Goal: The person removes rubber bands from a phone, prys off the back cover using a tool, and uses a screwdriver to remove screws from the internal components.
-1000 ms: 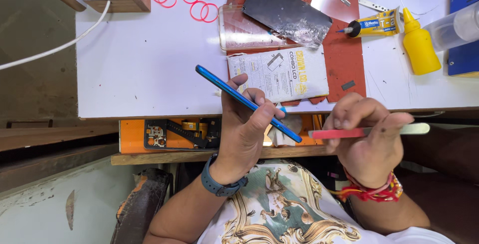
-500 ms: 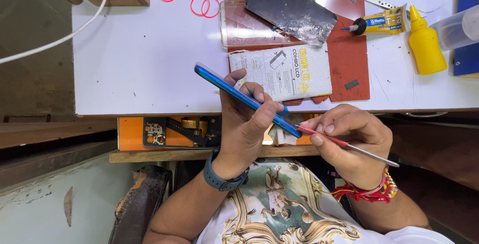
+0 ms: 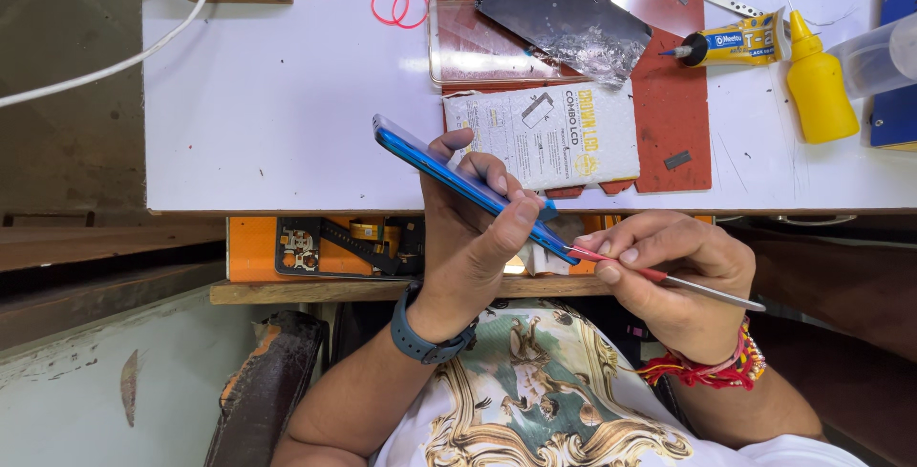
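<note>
Left hand (image 3: 473, 238) grips blue phone (image 3: 458, 185) edge-on; right hand (image 3: 669, 281) pinches thin tool (image 3: 688, 284) against it

White flat box (image 3: 546, 137): rectangular carton with a yellow round mark and grey print, lying on the red mat (image 3: 680, 95) near the table's front edge
Dark screen panel (image 3: 559, 10): black rectangle, tilted, one corner under crinkled clear film, resting behind the box
Glue tube (image 3: 735, 44): yellow label with a blue patch, black cap, lying to the right of the mat
Yellow bottle (image 3: 820, 85): plain, upright, beside the tube
Blue phone (image 3: 468, 185): seen edge-on, its screen face hidden
</note>
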